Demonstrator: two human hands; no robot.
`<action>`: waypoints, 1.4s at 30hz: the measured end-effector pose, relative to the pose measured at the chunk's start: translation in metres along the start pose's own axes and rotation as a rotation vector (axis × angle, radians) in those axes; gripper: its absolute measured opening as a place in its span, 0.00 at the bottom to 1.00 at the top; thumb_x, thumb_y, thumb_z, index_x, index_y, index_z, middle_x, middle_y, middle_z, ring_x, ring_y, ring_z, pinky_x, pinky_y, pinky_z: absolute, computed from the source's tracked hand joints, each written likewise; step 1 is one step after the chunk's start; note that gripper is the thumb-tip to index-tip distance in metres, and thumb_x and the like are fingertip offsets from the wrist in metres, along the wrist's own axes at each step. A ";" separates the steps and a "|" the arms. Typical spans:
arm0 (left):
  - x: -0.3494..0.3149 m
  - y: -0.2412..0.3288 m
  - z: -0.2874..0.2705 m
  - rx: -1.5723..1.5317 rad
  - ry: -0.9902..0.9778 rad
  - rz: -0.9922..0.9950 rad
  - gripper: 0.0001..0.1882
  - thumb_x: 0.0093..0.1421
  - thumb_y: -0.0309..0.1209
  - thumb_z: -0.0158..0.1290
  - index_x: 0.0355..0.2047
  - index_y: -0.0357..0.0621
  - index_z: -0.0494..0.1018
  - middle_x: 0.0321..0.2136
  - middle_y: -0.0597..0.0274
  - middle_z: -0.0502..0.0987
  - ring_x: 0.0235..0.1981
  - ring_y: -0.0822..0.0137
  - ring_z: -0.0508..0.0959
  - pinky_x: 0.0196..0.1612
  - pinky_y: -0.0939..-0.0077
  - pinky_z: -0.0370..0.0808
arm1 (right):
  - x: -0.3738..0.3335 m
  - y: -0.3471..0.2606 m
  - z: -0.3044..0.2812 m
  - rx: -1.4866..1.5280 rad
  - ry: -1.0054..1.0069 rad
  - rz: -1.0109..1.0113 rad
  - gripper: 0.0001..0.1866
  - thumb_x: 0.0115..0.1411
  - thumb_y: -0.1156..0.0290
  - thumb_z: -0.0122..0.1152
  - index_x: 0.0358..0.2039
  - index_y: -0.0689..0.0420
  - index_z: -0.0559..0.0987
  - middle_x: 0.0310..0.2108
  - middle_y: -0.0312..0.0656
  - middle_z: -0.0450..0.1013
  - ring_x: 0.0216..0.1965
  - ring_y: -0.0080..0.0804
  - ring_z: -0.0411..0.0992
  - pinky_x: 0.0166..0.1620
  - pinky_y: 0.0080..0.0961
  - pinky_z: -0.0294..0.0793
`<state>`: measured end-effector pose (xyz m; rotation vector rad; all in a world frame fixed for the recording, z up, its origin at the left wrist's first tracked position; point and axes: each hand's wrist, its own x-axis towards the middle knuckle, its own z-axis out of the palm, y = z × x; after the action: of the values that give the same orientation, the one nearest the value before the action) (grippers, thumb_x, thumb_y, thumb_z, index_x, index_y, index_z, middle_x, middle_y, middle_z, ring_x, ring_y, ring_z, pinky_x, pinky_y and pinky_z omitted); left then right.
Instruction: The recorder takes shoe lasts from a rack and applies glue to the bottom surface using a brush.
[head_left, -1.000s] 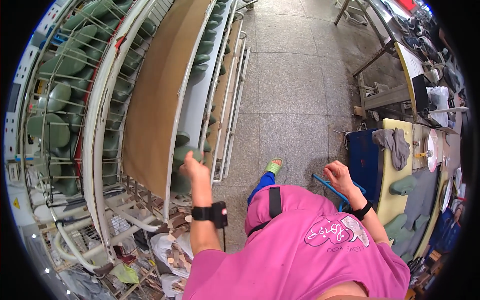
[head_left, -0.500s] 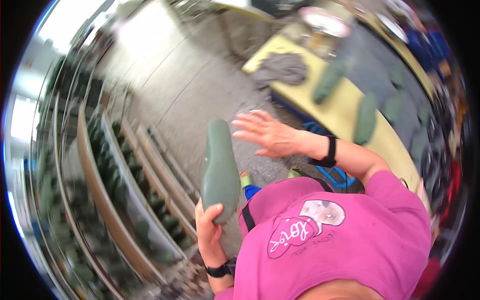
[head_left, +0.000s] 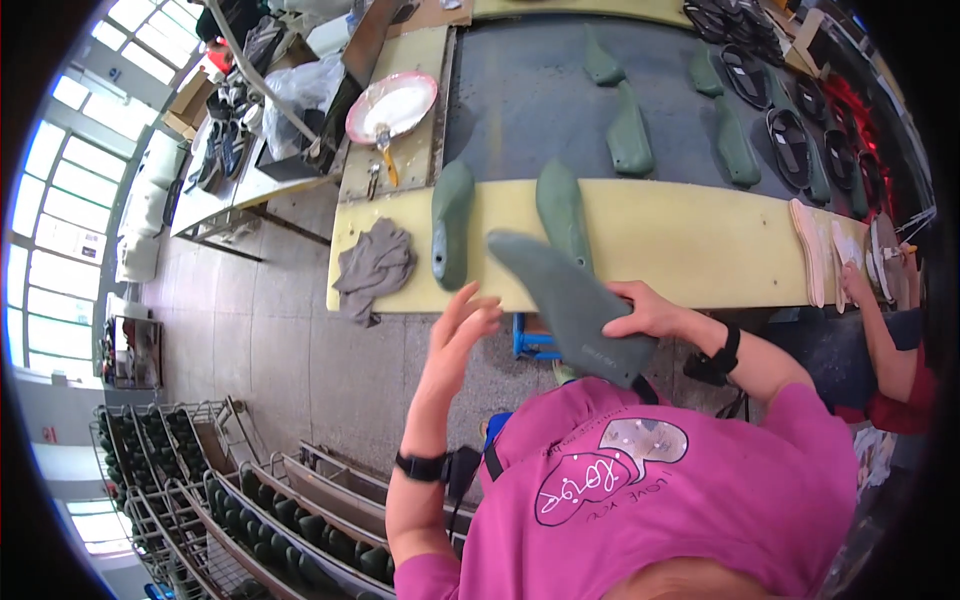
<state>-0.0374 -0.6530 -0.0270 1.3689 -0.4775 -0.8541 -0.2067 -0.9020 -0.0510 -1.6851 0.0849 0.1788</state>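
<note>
A green shoe last (head_left: 580, 310) is held over the front edge of the yellow worktop (head_left: 700, 235), its narrow toe tilted up to the left. My right hand (head_left: 648, 312) grips it at the thick heel end, thumb on top. My left hand (head_left: 460, 325) is raised to the left of the last, fingers apart and holding nothing. On the worktop beyond lie two more green lasts, one left (head_left: 453, 225) and one partly behind the held last (head_left: 563, 210). A crumpled grey cloth (head_left: 375, 268) sits at the worktop's left end.
A pink-rimmed bowl (head_left: 392, 105) and brush (head_left: 386, 158) stand far left. Several lasts and dark sandals (head_left: 788, 148) lie on the grey belt (head_left: 530, 110). At right, a co-worker's hand (head_left: 856, 285) is near pale insoles (head_left: 808, 250). Racks of lasts (head_left: 290, 530) fill the lower left.
The shoe last has passed from my left hand to my right. My view has turned from the racks toward the worktop, and my left hand is now free.
</note>
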 end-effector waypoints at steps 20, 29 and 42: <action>0.159 -0.131 0.153 0.792 -0.016 -0.082 0.47 0.52 0.43 0.51 0.58 0.27 0.36 0.56 0.22 0.41 0.55 0.33 0.55 0.57 0.61 0.58 | -0.023 0.031 -0.067 -0.876 0.991 -0.281 0.16 0.54 0.71 0.50 0.43 0.63 0.68 0.51 0.56 0.62 0.53 0.55 0.59 0.53 0.42 0.58; 0.161 -0.141 0.155 0.589 -0.573 0.174 0.41 0.49 0.40 0.54 0.58 0.31 0.49 0.52 0.33 0.58 0.52 0.44 0.64 0.54 0.65 0.62 | -0.039 0.106 -0.082 -0.856 0.798 -0.040 0.19 0.52 0.73 0.51 0.45 0.66 0.66 0.57 0.59 0.50 0.58 0.57 0.50 0.58 0.44 0.49; -0.114 -0.152 -0.111 0.450 1.065 -0.147 0.23 0.45 0.36 0.55 0.41 0.36 0.70 0.25 0.52 0.76 0.28 0.63 0.76 0.33 0.68 0.73 | 0.108 0.000 0.019 -0.703 -0.014 -0.425 0.13 0.56 0.76 0.49 0.43 0.65 0.70 0.44 0.50 0.69 0.47 0.42 0.67 0.50 0.31 0.64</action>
<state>-0.0639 -0.4910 -0.1738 2.0559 0.2899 -0.0298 -0.1017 -0.8783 -0.0712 -2.3529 -0.3883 -0.1189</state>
